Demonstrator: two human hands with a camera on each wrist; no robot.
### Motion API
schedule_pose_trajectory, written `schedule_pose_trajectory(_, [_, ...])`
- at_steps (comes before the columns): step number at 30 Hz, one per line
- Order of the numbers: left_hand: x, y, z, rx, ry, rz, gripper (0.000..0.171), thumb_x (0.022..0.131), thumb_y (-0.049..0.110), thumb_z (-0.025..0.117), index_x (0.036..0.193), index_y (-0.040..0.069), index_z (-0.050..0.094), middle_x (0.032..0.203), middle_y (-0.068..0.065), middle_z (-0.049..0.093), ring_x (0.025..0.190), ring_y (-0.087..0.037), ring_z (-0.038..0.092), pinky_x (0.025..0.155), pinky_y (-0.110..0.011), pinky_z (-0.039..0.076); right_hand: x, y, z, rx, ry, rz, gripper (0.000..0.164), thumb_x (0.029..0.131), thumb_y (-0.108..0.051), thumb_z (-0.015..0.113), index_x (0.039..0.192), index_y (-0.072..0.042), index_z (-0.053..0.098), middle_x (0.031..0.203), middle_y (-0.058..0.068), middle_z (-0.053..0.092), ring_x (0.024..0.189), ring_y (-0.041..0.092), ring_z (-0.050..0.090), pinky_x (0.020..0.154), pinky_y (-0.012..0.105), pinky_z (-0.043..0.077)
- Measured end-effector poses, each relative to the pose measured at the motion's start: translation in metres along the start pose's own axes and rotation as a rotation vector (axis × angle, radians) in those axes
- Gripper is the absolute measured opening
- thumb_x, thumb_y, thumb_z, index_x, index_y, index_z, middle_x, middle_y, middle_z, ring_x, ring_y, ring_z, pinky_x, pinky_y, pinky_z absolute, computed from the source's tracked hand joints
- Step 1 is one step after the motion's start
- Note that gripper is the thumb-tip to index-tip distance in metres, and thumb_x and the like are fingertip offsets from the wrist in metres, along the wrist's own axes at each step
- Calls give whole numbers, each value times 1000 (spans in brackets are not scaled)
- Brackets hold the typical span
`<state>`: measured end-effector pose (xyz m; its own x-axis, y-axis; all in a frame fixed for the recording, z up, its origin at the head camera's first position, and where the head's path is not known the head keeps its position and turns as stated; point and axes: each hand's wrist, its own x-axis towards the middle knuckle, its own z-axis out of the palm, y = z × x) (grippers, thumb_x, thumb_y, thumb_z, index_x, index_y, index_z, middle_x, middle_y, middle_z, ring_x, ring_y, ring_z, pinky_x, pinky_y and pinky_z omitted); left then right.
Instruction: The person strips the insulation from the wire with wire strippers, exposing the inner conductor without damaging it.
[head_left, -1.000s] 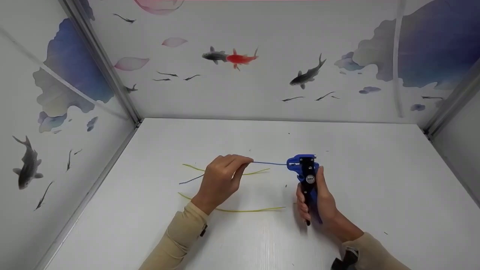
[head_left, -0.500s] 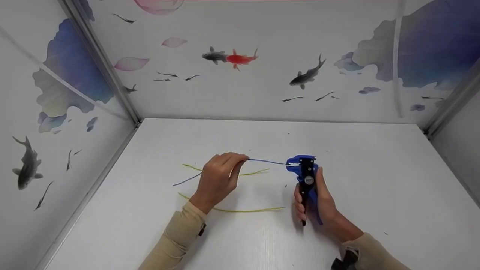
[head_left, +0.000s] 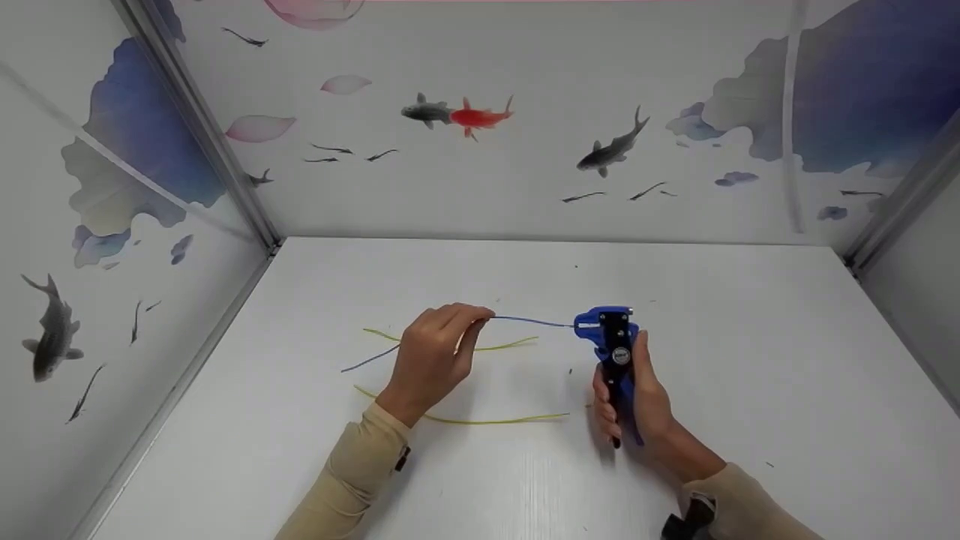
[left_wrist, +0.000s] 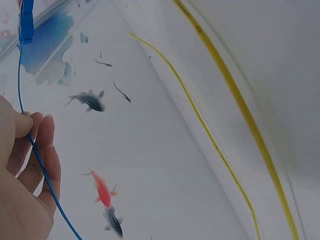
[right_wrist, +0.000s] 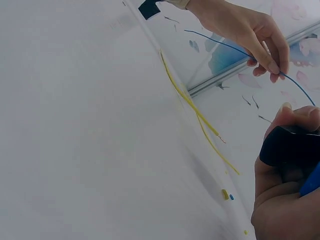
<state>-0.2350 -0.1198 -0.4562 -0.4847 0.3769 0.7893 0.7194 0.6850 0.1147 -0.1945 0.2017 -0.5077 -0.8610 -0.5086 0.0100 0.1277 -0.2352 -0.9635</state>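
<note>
My left hand (head_left: 435,352) pinches a blue wire (head_left: 529,320) between thumb and fingertips. One end of the wire reaches right into the mouth of a blue and black wire stripper (head_left: 616,334); the other trails out behind the hand to the left. My right hand (head_left: 652,397) grips the stripper by its handles and holds it upright, head away from me. In the left wrist view the wire (left_wrist: 44,172) runs across the fingers toward the stripper's blue head (left_wrist: 26,22). The right wrist view shows the black handle end (right_wrist: 285,147) in my right hand.
Two yellow wires lie on the white table: a nearer one (head_left: 487,422) and a farther one (head_left: 510,345) partly behind my left hand. Bare copper strands (right_wrist: 221,139) show at one yellow end. A yellow scrap (right_wrist: 225,194) and a blue scrap (right_wrist: 231,197) lie nearby. Printed walls enclose the table.
My left hand has shifted slightly left with the blue wire. The stripper's handles spread apart half a second ago and are now squeezed closer together again.
</note>
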Motion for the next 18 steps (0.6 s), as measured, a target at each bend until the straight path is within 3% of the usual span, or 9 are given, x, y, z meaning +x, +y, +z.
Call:
schedule_pose_trajectory(9, [2, 0, 1, 64, 23, -35, 12, 106, 11, 71, 114, 13, 79, 105, 2, 81, 91, -13, 78, 73, -30, 61, 1, 0, 3, -8, 3, 0, 85, 105, -76, -2, 79, -17, 53, 61, -10, 53, 47, 8, 53, 47, 27, 52])
schedule_pose_trajectory(18, [2, -8, -6, 41, 36, -133, 13, 106, 8, 70, 116, 10, 77, 107, -1, 81, 94, -16, 78, 79, -34, 64, 1, -2, -3, 47, 13, -21, 87, 105, -76, -4, 83, -16, 55, 63, -6, 55, 49, 12, 57, 51, 32, 57])
